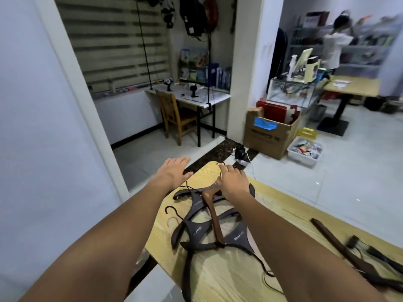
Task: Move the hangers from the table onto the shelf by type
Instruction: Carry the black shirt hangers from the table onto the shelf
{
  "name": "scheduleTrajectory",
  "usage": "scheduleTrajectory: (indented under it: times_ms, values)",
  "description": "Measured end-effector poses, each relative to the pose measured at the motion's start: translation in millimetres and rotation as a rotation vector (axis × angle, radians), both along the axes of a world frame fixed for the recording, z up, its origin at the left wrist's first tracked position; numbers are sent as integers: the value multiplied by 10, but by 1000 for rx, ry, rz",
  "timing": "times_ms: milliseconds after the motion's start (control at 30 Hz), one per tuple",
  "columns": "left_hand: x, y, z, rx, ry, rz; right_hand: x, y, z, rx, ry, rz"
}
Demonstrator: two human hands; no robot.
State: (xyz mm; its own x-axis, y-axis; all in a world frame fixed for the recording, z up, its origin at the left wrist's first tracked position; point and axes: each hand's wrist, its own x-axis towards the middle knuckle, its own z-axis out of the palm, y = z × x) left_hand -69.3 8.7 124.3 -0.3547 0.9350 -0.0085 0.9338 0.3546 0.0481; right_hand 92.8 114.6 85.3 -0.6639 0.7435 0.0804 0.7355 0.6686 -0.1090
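A heap of dark brown wooden hangers (197,227) lies on the light wood table (229,277). One reddish-brown hanger (214,216) lies across the top of the heap. My right hand (234,182) rests over the far end of the heap, fingers spread near a hanger's hook at the table's far corner. My left hand (173,171) hovers flat with straight fingers just left of the heap, above the table's far left edge, holding nothing. More dark hangers (357,256) lie at the right side of the table.
Beyond the table are a cardboard box (269,136), a white bin (305,151) and a power strip on the tiled floor. A wooden chair (174,116) and white desk stand in the alcove. A person stands by shelves (335,44) at the far right.
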Motion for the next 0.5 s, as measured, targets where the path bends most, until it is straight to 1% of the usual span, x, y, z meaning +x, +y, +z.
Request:
scheduleTrajectory:
  times_ms: [167, 300, 500]
  values:
    - [-4, 291, -270, -27, -20, -89, 103, 79, -286, -31, -22, -96]
    - [-96, 533, -400, -65, -25, -166, 162, 102, -396, -73, -27, -193]
    - [-93, 869, -545, -84, -49, -379, 259, 171, -485, -111, -47, -391]
